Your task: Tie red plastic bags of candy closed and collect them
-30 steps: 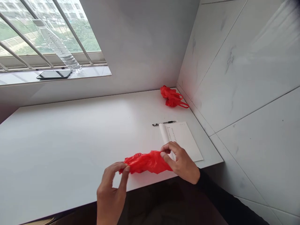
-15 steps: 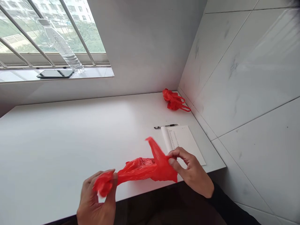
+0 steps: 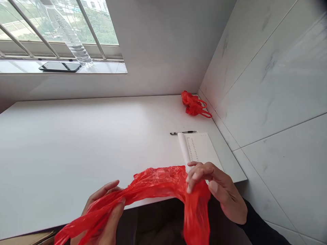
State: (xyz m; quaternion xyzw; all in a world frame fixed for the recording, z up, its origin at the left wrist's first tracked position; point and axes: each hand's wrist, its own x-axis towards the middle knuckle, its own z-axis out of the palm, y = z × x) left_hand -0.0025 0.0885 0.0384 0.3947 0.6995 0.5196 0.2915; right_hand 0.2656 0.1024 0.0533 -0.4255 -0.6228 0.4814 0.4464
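A red plastic bag (image 3: 158,180) is stretched crosswise in front of me at the table's near edge. My left hand (image 3: 104,207) is closed around its narrowed left part, thumb on top, and loose strips trail down past the wrist. At the bag's other end, my right hand (image 3: 217,187) has its thumb and fingers apart, with the fingertips against the plastic. The bag's right end drops below the table edge beneath those fingers, its lower tip cut off by the frame.
An open notebook (image 3: 203,149) lies on the white table (image 3: 89,143), with a black pen (image 3: 183,132) above it. Another crumpled red bag (image 3: 194,103) rests in the far right corner. The windowsill holds a phone (image 3: 60,66) and a water bottle (image 3: 74,44). Tiled wall borders the right.
My right fingers have spread from their pinch, and the bag's right end now hangs down instead of sticking up. On the left, the bunched plastic has come loose into long trailing strips.
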